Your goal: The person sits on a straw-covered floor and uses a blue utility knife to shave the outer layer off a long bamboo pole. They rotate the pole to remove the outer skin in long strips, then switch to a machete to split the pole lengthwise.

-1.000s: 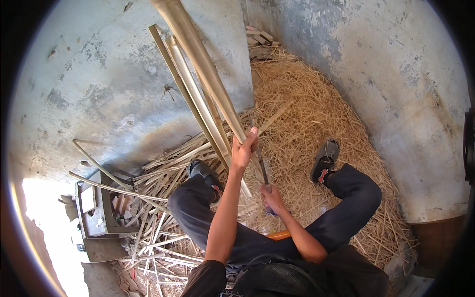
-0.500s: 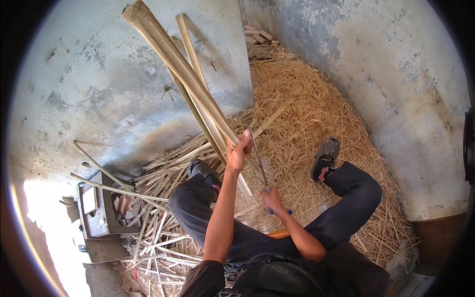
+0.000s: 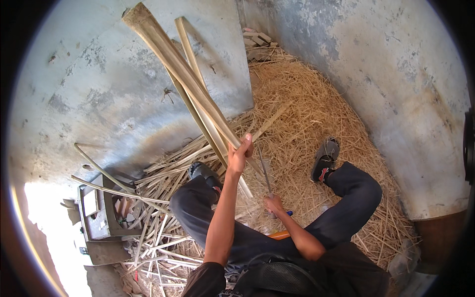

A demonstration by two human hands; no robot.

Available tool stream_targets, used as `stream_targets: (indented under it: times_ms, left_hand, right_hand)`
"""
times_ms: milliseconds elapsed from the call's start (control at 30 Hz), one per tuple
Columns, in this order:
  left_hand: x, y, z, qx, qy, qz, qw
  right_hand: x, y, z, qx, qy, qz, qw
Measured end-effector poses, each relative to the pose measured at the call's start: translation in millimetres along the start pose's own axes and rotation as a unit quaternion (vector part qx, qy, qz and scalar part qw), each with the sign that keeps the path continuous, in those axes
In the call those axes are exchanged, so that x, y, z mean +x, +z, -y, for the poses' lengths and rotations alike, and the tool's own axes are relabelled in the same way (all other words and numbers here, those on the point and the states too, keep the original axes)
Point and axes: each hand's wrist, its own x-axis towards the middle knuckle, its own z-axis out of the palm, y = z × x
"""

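Pole (image 3: 180, 67), upper left to centre, looks stiff, lightish, maybe splintery (dry surface), likely tip-heavy where left hand (image 3: 238, 157) wraps its lower end, better balanced mid-length; right hand (image 3: 273, 203) clasps knife (image 3: 265, 171).

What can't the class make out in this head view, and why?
All in the head view:
- Long blade: handle mostly hidden by the right hand.
- Bamboo piece: gripped section covered by the left hand.
- Open box: contents too small to identify.
- Bright opening: glare washes out everything beyond.
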Motion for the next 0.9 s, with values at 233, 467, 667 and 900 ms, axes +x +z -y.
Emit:
stream_targets:
  times_ms: [233, 467, 667, 900]
  left_hand:
    - [1, 4, 5, 0.054, 0.016, 0.023, 0.998]
    - [1, 10, 3, 0.059, 0.005, -0.003, 0.998]
    - [2, 12, -4, 0.094, 0.044, -0.125, 0.987]
    - [7, 6, -9, 0.032, 0.043, -0.109, 0.993]
  right_hand:
    - [-5, 21, 21, 0.050, -0.199, -0.029, 0.978]
    - [14, -2, -50, -0.033, -0.005, -0.030, 0.999]
    - [29, 11, -26, 0.046, -0.076, 0.001, 0.996]
    - [34, 24, -46, 0.077, -0.085, -0.049, 0.992]
